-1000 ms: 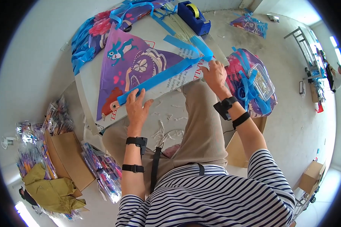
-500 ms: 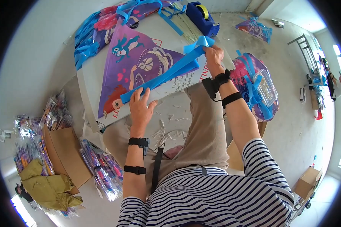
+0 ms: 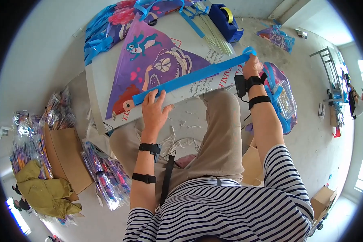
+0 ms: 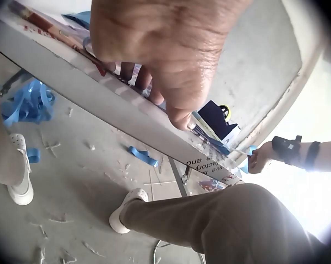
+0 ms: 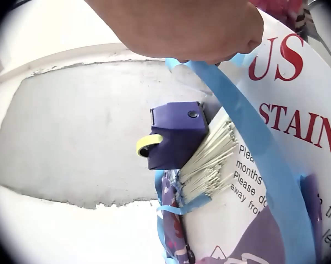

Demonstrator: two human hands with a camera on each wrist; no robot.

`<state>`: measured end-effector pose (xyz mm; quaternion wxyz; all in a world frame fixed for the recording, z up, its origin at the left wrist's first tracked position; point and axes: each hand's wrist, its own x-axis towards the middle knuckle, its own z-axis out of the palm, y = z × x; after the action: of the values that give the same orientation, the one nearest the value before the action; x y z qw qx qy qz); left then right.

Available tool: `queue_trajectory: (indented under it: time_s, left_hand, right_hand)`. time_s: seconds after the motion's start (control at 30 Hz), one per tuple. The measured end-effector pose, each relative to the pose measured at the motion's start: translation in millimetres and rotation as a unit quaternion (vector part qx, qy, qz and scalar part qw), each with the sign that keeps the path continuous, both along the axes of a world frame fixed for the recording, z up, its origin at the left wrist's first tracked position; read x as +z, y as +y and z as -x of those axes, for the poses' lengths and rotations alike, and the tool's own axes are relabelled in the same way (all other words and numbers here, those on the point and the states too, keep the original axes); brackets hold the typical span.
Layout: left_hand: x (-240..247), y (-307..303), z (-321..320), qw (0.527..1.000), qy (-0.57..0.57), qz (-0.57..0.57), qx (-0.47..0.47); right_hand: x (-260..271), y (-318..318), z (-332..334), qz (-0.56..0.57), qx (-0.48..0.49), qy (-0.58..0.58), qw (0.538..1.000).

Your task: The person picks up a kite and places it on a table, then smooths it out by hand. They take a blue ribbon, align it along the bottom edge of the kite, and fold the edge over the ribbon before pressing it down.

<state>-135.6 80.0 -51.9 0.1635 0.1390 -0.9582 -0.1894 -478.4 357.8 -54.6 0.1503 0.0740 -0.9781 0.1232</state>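
A purple triangular kite sheet (image 3: 125,76), printed with a red-haired figure, lies on a white lettered board (image 3: 97,86). Along its near edge runs a flat blue ribbon (image 3: 197,75). My left hand (image 3: 152,115) rests its fingertips on the ribbon's left end, fingers extended and thumb apart. At the board's right edge, my right hand (image 3: 252,66) pinches the ribbon's other end, a loop of it rising above the fingers. The right wrist view shows the ribbon (image 5: 253,126) running taut from beneath that hand (image 5: 193,27); the fingertips are mostly hidden there.
A blue tape dispenser (image 3: 226,24) and a bundle of thin pale sticks (image 3: 213,34) sit at the board's far right. More ribboned sheets (image 3: 99,38) are heaped far left. A clear plastic box (image 3: 284,99) rests on a bundle at right. Floor scraps (image 4: 55,217) lie below.
My right hand has moved right and slightly down with the ribbon's end, and the ribbon now lies straighter along the sheet's edge. The left hand keeps its place on the other end.
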Motion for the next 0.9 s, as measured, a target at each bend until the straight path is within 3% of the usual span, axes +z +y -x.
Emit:
queue_trajectory:
  time_s: [0.03, 0.07, 0.1, 0.13, 0.2, 0.27, 0.33, 0.4, 0.47, 0.7, 0.77, 0.83, 0.87, 0.9]
  left_hand:
    - [1, 1, 0, 1.0, -0.003, 0.0, 0.002]
    - [1, 1, 0, 1.0, -0.006, 0.0, 0.003]
    - [1, 1, 1, 1.0, -0.005, -0.002, 0.004]
    - [1, 1, 0, 1.0, -0.001, -0.001, 0.004]
    - [-1, 2, -1, 1.0, 0.003, -0.001, 0.003]
    - [-2, 1, -1, 1.0, 0.007, 0.005, 0.003]
    - [-1, 2, 0, 1.0, 0.006, 0.002, 0.002]
    - [-1, 2, -1, 1.0, 0.005, 0.0, 0.003]
    - [-5, 0, -1, 1.0, 0.02, -0.005, -0.002]
    - [-2, 2, -1, 1.0, 0.011, 0.0, 0.008]
    - [-2, 3, -2, 1.0, 0.002, -0.007, 0.015]
    - [-2, 3, -4, 1.0, 0.001, -0.007, 0.015]
    - [-2, 3, -4, 1.0, 0.0, -0.004, 0.014]
    - [-3, 4, -4, 1.0, 0.0, -0.005, 0.013]
  right_hand:
    - [-31, 3, 26, 0.137, 0.004, 0.031, 0.99]
    - [-11, -12, 22, 0.317, -0.042, -0.034, 0.947]
    - [11, -27, 16, 0.49, -0.102, -0.062, 0.864]
    - [29, -46, 0, 0.488, -0.102, -0.061, 0.865]
    - [45, -79, -29, 0.247, 0.046, 0.051, 0.967]
    - [47, -126, -72, 0.11, 0.121, 0.216, 0.963]
    - [55, -159, -121, -0.01, 0.224, 0.194, 0.955]
    - [30, -183, -149, 0.113, 0.38, 0.179, 0.901]
    - [11, -198, -178, 0.11, 0.421, 0.147, 0.888]
    - [15, -172, -194, 0.099, 0.474, 0.082, 0.871]
    - [18, -146, -180, 0.126, 0.423, 0.052, 0.896]
    - [24, -120, -157, 0.208, 0.311, 0.049, 0.926]
    - [24, -106, -145, 0.207, 0.312, 0.049, 0.926]
    - [25, -93, -134, 0.188, 0.234, 0.009, 0.954]
